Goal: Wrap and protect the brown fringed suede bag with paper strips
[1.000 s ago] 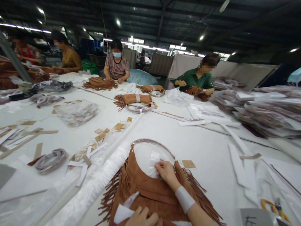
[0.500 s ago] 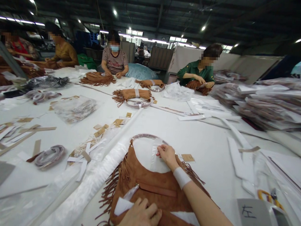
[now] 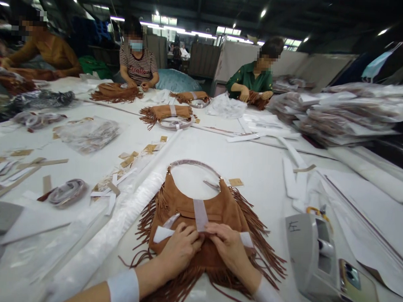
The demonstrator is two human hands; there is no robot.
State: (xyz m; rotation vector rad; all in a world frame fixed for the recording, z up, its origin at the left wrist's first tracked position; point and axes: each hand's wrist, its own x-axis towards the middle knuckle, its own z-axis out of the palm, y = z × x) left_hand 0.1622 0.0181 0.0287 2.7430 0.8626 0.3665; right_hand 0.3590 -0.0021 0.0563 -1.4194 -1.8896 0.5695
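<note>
A brown suede handbag (image 3: 176,196) with long fringes lies before me, its wrapped handle (image 3: 194,161) pointing away. A translucent strip (image 3: 200,212) runs down over the middle of its top part. My right hand (image 3: 226,246) has its fingertips closed at the strip's lower end. Close beside it, my left hand (image 3: 181,247) curls its fingers on the bag at a fold. White paper (image 3: 162,234) peeks out left of my left hand. Both fingertips partly hide what is pinched. A card tag (image 3: 236,182) lies by the right strap end.
On the right stand a grey tape dispenser (image 3: 312,256) and a phone (image 3: 358,288). A plastic roll (image 3: 116,227) stretches along my left. Further off are fringed bags (image 3: 174,111), piled wrapped goods (image 3: 344,114) and co-workers, one in a green shirt (image 3: 250,78).
My right hand has come down from inside the handle loop to beside my left hand. The translucent strip now lies over the bag's front. The bag's lower part looks folded up.
</note>
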